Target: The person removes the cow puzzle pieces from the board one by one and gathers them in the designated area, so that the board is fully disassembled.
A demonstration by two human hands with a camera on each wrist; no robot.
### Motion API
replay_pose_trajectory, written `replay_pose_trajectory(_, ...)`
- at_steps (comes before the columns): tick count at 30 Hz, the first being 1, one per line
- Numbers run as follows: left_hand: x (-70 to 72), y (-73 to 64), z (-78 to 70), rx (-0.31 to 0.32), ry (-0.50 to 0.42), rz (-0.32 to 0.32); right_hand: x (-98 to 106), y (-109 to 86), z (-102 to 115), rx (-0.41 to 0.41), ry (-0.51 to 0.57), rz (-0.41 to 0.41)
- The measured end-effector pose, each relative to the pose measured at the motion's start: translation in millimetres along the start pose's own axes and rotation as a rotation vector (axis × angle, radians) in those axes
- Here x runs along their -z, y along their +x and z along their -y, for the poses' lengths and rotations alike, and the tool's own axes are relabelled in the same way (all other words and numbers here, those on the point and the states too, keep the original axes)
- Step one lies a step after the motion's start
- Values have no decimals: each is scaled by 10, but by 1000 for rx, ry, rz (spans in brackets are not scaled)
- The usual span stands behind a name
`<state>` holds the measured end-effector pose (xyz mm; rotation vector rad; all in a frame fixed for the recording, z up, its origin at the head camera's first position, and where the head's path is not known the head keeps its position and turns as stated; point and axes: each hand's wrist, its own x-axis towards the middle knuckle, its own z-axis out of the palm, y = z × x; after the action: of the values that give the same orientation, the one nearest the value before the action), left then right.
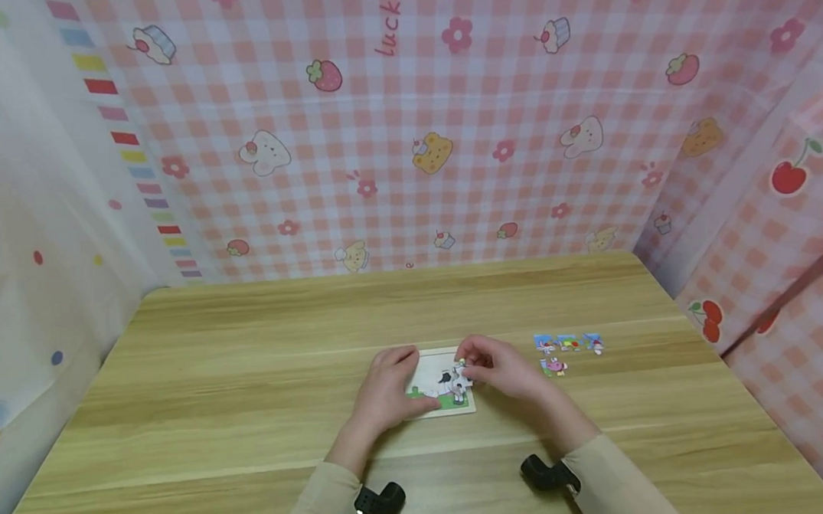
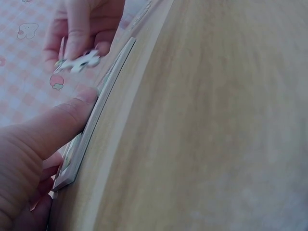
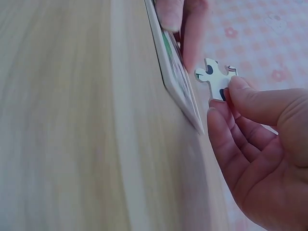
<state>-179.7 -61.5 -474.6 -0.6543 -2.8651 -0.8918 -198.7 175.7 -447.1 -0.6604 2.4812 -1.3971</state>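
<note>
A shallow wooden puzzle tray [image 1: 433, 363] lies on the table, with green and white picture pieces along its near side. My left hand [image 1: 387, 387] holds the tray at its left end, the thumb on the near edge and the fingers around the far left corner. Between thumb and fingers of my right hand [image 1: 504, 368] is a white jigsaw piece [image 3: 217, 83] with black patches. That piece is held above the tray's right part, apart from the tray in both wrist views. Part of the tray is hidden by the hands.
Several loose jigsaw pieces [image 1: 568, 344] lie on the wooden table [image 1: 250, 356] to the right of the tray, a pink one [image 1: 554, 367] nearer than the others. A pink checked cloth [image 1: 404, 96] hangs behind the table. Dark wrist cameras [image 1: 382, 501] sit on both sleeves.
</note>
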Motion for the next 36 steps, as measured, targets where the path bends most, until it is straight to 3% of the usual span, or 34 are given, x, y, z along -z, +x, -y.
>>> replay_pose_trajectory(7,-14,0,12,0,11,5,184,-201,-149,-17,-39,-35)
replay_pose_trajectory(23,-26,15,16,5,14,12,640,-682,-444,-37,25,-163)
replay_pose_trajectory(26,-28,15,17,13,13,16,722,-765,-486,-19,9,-196)
replay_pose_trajectory(36,2,-1,-3,13,-1,15,965,-925,-652,-91,-134,-276)
